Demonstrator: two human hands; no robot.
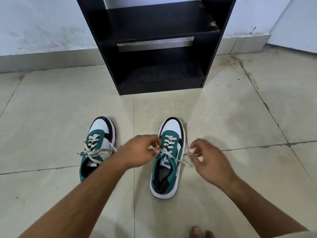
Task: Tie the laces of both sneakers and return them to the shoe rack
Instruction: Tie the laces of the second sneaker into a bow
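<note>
Two green, white and black sneakers stand on the tiled floor, toes pointing at the black shoe rack (pixel 109 54). The left sneaker (pixel 100 133) has its cream laces in a bow. My left hand (pixel 140 152) pinches one lace end at the left side of the right sneaker (pixel 169 169). My right hand (pixel 208 160) pinches the other lace end (pixel 181 161), drawn out to the right of that shoe. Both laces run taut from the top eyelets.
The rack stands against a white wall (pixel 42 26), with two dark open shelves facing me. Pale floor tiles (pixel 51 109) stretch around the shoes. Toes of a bare foot (pixel 200 232) show at the bottom edge.
</note>
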